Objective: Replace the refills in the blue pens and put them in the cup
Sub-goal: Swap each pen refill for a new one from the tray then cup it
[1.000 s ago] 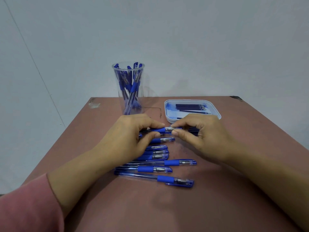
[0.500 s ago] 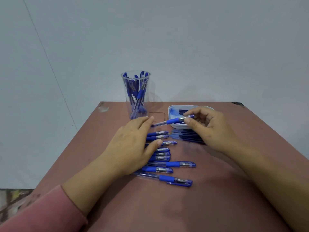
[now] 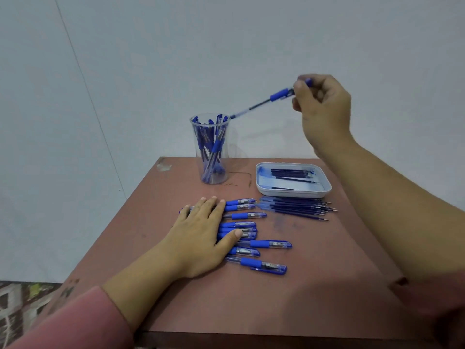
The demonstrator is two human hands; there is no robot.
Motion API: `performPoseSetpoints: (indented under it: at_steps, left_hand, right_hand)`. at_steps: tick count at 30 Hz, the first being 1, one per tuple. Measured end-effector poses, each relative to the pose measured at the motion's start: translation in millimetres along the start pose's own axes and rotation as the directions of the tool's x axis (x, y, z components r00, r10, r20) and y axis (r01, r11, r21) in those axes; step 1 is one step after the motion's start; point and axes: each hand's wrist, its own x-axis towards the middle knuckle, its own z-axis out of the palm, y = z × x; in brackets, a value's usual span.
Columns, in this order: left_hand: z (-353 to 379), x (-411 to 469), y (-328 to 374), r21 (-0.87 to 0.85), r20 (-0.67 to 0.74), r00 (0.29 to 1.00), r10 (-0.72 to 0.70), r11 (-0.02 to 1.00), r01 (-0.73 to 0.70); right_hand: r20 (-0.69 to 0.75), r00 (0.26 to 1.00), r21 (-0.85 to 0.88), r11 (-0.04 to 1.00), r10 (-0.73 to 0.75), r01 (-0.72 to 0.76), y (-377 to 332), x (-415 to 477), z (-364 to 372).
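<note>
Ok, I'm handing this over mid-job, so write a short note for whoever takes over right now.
Right hand pinches a blue pen by its cap end, raised, its far end at the rim of the cup.
Left hand lies flat on the row of pens on the table.
Done: several pens stand in the cup.
Left: drop this pen in, then do the row; refills lie in the tray and in a loose pile before it.

On the reddish-brown table [image 3: 327, 285] are placed a clear plastic cup [image 3: 197, 132], a white shallow tray [image 3: 293, 193], loose dark-blue refills [image 3: 297, 210] just beside it, and a row of blue pens [image 3: 270, 244].
</note>
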Motion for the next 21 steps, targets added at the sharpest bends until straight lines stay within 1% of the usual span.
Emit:
performPoseSetpoints:
  at_steps: [3, 6, 10, 14, 16, 19, 21]
  left_hand:
    - [0, 0, 0, 0.006, -0.007, 1.000, 0.002, 1.000, -0.002]
    - [0, 0, 1, 0.017, -0.007, 1.000, 0.001, 1.000, 0.000]
    - [0, 0, 0, 0.027, 0.003, 1.000, 0.008, 1.000, -0.008]
    - [2, 1, 0, 0.032, 0.003, 1.000, 0.009, 0.999, -0.010]
    - [2, 2, -1, 0.024, -0.002, 1.000, 0.013, 1.000, -0.012]
    - [2, 2, -1, 0.021, 0.001, 1.000, 0.012, 1.000, -0.012]
    - [3, 2, -1, 0.021, 0.003, 1.000, 0.012, 1.000, -0.012]
  right_hand:
    - [-0.049, 0.998, -0.006, 0.999, -0.046, 0.046, 11, 16, 27]
    - [-0.029, 0.997, -0.086, 0.994, -0.074, 0.071, 24, 20, 53]
    - [0.107, 0.991, -0.179, 0.979, -0.080, 0.099, 36, 17, 78]
    - [0.265, 0.963, -0.262, 0.957, -0.053, 0.125, 47, 16, 89]
    - [0.340, 0.939, -0.322, 0.931, -0.057, 0.173, 52, 15, 89]
    - [0.446, 0.891, -0.441, 0.846, -0.085, 0.301, 58, 14, 82]
    - [0.473, 0.878, -0.459, 0.831, -0.071, 0.315, 57, 8, 72]
